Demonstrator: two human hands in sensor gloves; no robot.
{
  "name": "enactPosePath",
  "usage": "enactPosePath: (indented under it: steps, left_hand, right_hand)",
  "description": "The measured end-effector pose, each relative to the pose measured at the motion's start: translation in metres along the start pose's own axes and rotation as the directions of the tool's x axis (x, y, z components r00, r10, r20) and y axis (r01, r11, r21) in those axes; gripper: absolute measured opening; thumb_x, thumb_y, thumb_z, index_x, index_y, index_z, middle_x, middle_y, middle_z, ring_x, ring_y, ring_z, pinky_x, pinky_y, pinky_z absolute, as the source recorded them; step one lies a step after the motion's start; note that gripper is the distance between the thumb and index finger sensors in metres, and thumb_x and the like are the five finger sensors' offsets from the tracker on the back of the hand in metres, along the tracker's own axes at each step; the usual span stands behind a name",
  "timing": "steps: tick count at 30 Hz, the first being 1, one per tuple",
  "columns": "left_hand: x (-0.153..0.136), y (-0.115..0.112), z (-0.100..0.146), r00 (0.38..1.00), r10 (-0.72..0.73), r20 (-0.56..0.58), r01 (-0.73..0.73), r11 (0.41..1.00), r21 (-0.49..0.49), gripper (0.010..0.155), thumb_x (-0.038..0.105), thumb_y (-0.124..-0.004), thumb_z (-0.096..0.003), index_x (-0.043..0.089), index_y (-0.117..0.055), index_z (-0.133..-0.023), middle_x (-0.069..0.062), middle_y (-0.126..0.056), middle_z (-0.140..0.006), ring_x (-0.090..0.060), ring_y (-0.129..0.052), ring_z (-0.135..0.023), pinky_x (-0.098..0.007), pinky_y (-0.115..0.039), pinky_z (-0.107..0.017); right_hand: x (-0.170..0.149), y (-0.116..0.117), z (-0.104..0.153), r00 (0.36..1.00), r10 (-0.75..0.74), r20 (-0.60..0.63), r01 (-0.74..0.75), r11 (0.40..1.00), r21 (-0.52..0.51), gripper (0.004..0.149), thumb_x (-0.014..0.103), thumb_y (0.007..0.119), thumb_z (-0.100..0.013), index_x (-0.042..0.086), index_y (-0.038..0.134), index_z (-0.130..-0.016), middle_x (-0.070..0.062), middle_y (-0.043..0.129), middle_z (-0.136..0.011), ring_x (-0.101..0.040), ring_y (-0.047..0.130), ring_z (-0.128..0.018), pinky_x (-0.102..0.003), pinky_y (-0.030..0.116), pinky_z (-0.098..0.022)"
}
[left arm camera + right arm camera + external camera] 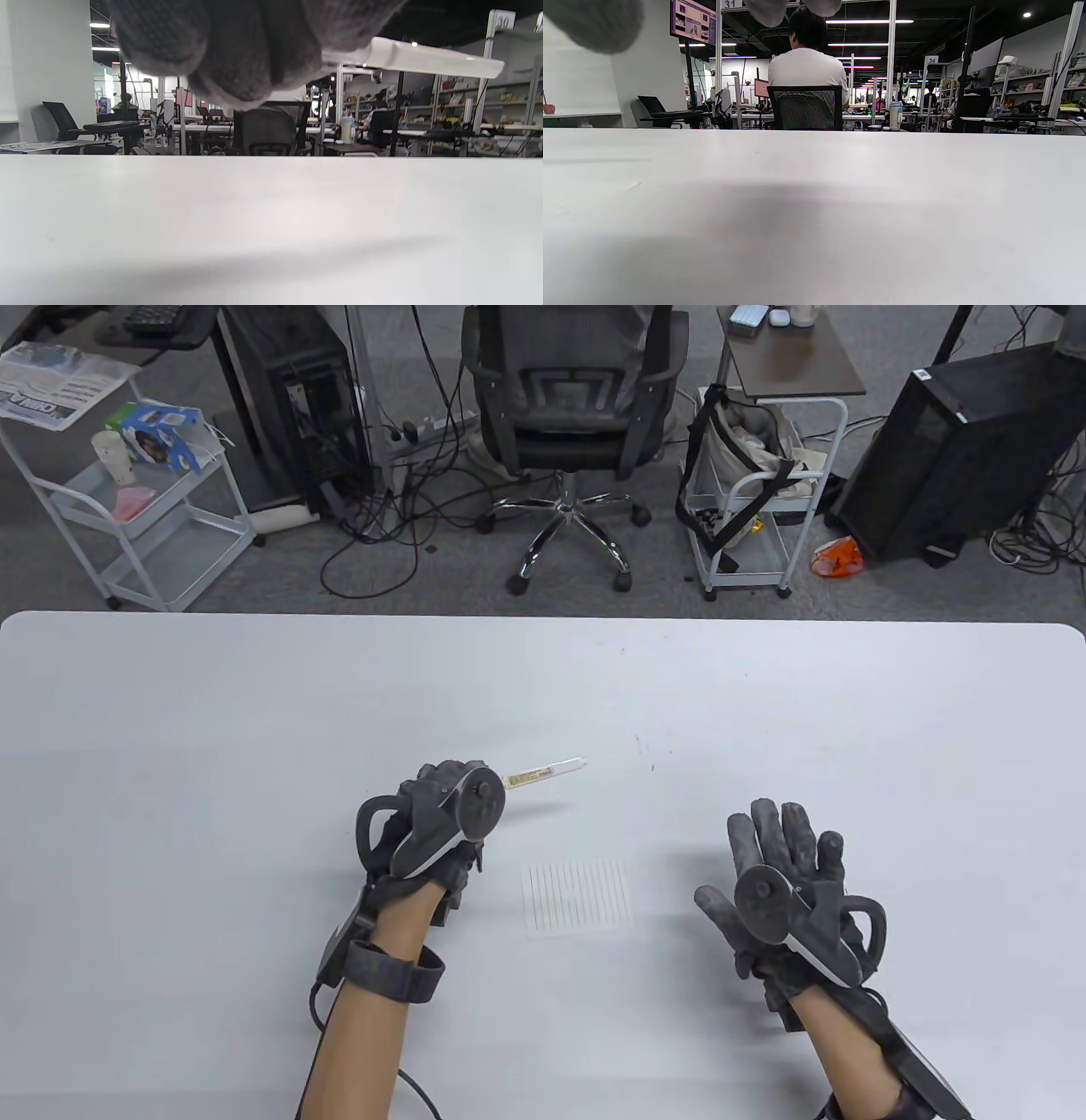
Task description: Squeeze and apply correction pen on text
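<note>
My left hand [445, 802] grips a slim white correction pen [545, 771] and holds it above the table, its free end pointing right and away from me. In the left wrist view the curled fingers [237, 46] hold the pen [428, 59] at the top. A small sheet of lined text [579, 897] lies flat on the white table [212, 746], in front of and to the right of my left hand. My right hand [780, 857] is open and empty, fingers spread, to the right of the sheet. Its fingertips [589, 23] show at the top of the right wrist view.
Past the table's far edge stand an office chair [567, 415], two white trolleys [144, 509] [759, 500] and computer towers [950, 449]. Faint small marks [645, 746] lie on the table beyond the pen.
</note>
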State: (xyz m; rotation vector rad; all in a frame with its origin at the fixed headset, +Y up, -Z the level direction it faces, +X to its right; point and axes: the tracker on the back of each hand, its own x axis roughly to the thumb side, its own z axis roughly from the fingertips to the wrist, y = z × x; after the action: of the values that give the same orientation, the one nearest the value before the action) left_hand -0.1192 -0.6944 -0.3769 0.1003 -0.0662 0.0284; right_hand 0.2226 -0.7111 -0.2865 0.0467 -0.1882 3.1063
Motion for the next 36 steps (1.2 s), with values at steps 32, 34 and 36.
enactPosePath:
  steps: [32,34,36]
  left_hand:
    - [-0.007,-0.037,0.001,0.961,-0.276,0.028,0.277,0.948,-0.157,0.068,0.056,-0.068,-0.0392,0.031,-0.056,-0.102,0.002,-0.066,-0.112,-0.033,-0.075,-0.104,-0.057,-0.067,-0.073]
    - [-0.015,-0.022,0.015,0.975,-0.220,0.019,0.220,0.967,-0.130,0.071,0.058,-0.066,-0.0394,0.033,-0.052,-0.104,0.001,-0.059,-0.116,-0.035,-0.068,-0.108,-0.059,-0.064,-0.074]
    - [-0.022,-0.012,0.030,0.988,-0.157,0.016,0.157,0.982,-0.104,0.073,0.060,-0.065,-0.0394,0.033,-0.049,-0.105,0.001,-0.053,-0.119,-0.036,-0.063,-0.111,-0.060,-0.061,-0.075]
  right_hand:
    - [0.015,0.009,0.003,0.997,-0.014,0.075,0.015,1.000,-0.012,0.085,0.075,0.064,-0.040,0.031,0.034,-0.107,0.004,0.021,-0.121,-0.033,0.017,-0.110,-0.062,0.027,-0.078]
    - [0.015,0.009,0.005,0.997,-0.029,0.074,0.030,1.000,-0.010,0.085,0.075,0.064,-0.040,0.032,0.034,-0.107,0.004,0.021,-0.121,-0.033,0.017,-0.110,-0.062,0.027,-0.078]
    - [0.015,0.009,0.005,0.997,-0.043,0.070,0.044,0.999,-0.012,0.085,0.075,0.064,-0.040,0.031,0.034,-0.107,0.004,0.021,-0.121,-0.033,0.018,-0.110,-0.062,0.027,-0.078]
